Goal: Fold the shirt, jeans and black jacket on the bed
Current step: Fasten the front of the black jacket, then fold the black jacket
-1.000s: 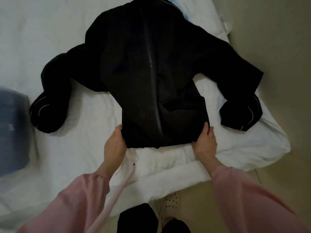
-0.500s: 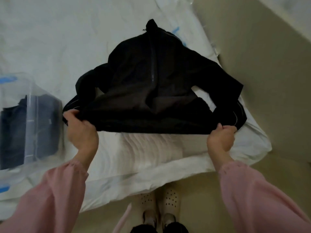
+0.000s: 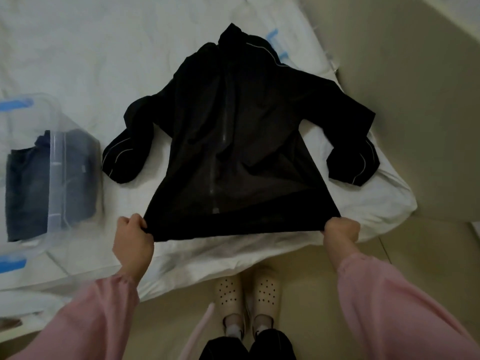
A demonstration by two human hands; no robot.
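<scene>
Pinching near hem corners of black jacket [image 3: 241, 131] with left hand [image 3: 132, 237] and right hand [image 3: 340, 231], both curled tight. Stretching hem taut, probably to flatten before folding. Spread zip-up at bed's [image 3: 104, 48] near right corner.

Black jacket [image 3: 233, 141] covers middle of bed [image 3: 104, 48]; left hand [image 3: 132, 240] and right hand [image 3: 341, 229] grip hem corners, so we count centre as blocked. On left, clear plastic box [image 3: 59, 113] with folded jeans [image 3: 26, 183] stands near left-side sleeve [image 3: 124, 157]; only narrow strip of sheet between them. Beyond box and sleeve we see wide bare sheet, good passage. On right, right-side sleeve [image 3: 355, 162] lies close to bed edge, floor [image 3: 428, 255] just beyond. Under hem, bare strip along near edge.
</scene>
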